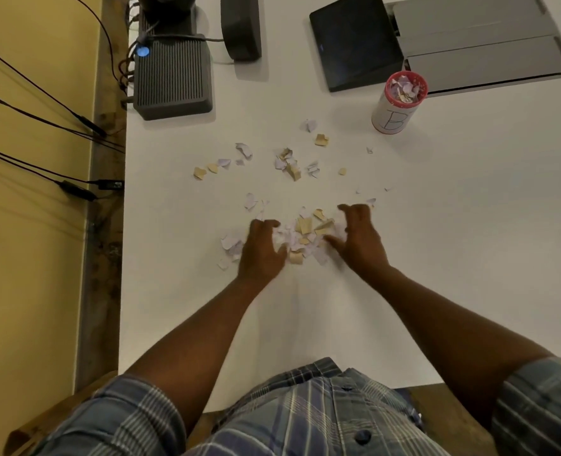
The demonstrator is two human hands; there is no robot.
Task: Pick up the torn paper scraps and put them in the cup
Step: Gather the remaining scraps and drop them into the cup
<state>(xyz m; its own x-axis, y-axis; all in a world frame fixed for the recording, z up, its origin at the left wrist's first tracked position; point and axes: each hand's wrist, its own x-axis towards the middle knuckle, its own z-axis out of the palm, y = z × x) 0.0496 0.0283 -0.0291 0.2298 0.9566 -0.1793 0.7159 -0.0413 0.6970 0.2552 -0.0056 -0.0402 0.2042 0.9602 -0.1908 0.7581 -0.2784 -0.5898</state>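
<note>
Paper scraps [305,236], white and tan, lie mid-desk toward the near edge, more strewn farther in [289,162]. Left hand [262,250] and right hand [359,238] flank the near pile, fingers curled clawlike, raking it together, neither plainly gripping. Scraps look featherlight, limp, prone to flutter; best scooped from both sides. Cup [401,103], part-filled, stands toward the far right corner.

Office desk: router [173,79], cables [42,93].

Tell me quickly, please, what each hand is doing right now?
Left hand: open, curled fingers raking the paper scraps, nothing gripped.
Right hand: open, fingers spread beside the same pile, nothing gripped.
</note>
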